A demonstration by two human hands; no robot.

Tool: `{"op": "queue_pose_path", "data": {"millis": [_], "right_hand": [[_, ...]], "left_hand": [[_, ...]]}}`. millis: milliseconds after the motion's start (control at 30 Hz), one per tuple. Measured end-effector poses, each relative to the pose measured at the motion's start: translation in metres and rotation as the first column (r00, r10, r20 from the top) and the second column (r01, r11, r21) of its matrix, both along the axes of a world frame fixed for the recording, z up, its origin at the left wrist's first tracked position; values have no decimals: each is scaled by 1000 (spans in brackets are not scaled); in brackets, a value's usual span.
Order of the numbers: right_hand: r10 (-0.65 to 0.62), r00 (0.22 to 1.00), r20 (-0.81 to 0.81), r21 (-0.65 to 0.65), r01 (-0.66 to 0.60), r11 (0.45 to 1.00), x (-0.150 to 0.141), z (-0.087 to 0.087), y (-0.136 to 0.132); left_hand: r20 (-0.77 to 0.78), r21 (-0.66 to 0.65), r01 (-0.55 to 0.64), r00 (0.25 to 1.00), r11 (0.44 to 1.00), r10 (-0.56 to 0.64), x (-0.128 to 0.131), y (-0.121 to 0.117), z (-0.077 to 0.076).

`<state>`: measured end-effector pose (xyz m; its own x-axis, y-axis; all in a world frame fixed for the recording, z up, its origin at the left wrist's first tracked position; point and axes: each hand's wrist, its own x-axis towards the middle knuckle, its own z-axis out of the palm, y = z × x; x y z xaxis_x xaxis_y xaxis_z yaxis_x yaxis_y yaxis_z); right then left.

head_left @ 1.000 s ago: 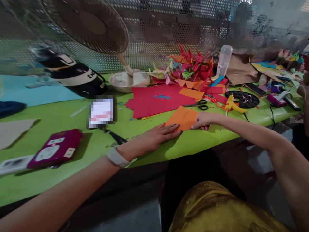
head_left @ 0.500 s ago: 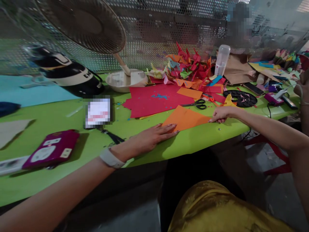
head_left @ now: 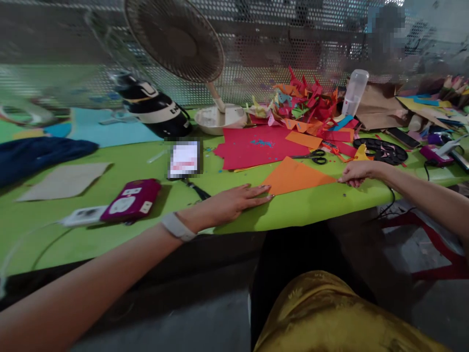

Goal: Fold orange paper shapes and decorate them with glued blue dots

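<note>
— This orange sheet (head_left: 298, 177), is it paper?
— Yes, matt and smooth paper.
— And the table cover (head_left: 286, 211)?
— Smooth, a little glossy.
— And the wall (head_left: 249, 68)?
— Metal, it seems, with holes.

From orange paper (head_left: 296, 178): bare green tabletop (head_left: 289, 211) at 6 o'clock; scissors (head_left: 312, 156) block 1 o'clock, yellow glue gun (head_left: 362, 152) 2 o'clock.

Worn on the head, the camera looks forward and down from above the near side of the table (head_left: 289, 212), close enough to show the left hand (head_left: 234, 203) and right hand (head_left: 357, 172) plainly. It faces across the table toward the perforated screen (head_left: 249, 90) behind, with the wearer's mustard top (head_left: 326, 313) before the table.
</note>
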<state>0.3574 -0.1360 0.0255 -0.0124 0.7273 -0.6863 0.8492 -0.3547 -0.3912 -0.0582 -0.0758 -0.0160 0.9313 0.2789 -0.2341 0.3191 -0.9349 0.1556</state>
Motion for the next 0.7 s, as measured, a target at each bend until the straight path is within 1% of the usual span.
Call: {"op": "queue_pose_path", "data": {"millis": [133, 200, 267, 300, 333, 367, 400, 433, 467, 500, 567, 700], "right_hand": [[0, 999, 52, 24, -1, 1000, 2, 10, 0], [5, 997, 77, 91, -12, 996, -1, 15, 3], [6, 994, 107, 222, -30, 975, -12, 18, 8], [10, 992, 129, 298, -48, 953, -20, 17, 11], [8, 985, 173, 412, -79, 908, -30, 15, 14], [21, 972, 235, 506, -141, 851, -42, 12, 17], [51, 960, 277, 562, -205, 801, -53, 8, 19], [90, 949, 302, 578, -258, 775, -65, 4, 21], [128, 935, 332, 565, -306, 766, -75, 0, 23], [137, 921, 365, 552, -333, 764, -83, -3, 24], [133, 914, 384, 533, -337, 776, -92, -8, 26], [113, 944, 310, 494, -262, 829, -87, -11, 33]], "left_hand": [[-2, -10, -23, 1000, 1000, 23, 3, -3, 4], [28, -26, -21, 999, 999, 22, 4, -5, 6], [85, -35, -12, 996, 999, 15, 5, -4, 8], [116, -32, -16, 993, 999, 19, 6, -3, 8], [149, -22, -29, 988, 999, 32, 6, -1, 7], [180, -6, -55, 982, 998, 55, 6, 1, 7], [208, 12, -90, 974, 996, 86, 6, 4, 7], [229, 28, -129, 966, 991, 119, 7, 6, 6], [246, 41, -167, 957, 985, 152, 7, 9, 6], [257, 49, -201, 949, 978, 182, 7, 11, 7], [268, 54, -251, 936, 967, 228, 8, 15, 8], [294, 52, -277, 922, 959, 250, 15, 19, 7]]}}
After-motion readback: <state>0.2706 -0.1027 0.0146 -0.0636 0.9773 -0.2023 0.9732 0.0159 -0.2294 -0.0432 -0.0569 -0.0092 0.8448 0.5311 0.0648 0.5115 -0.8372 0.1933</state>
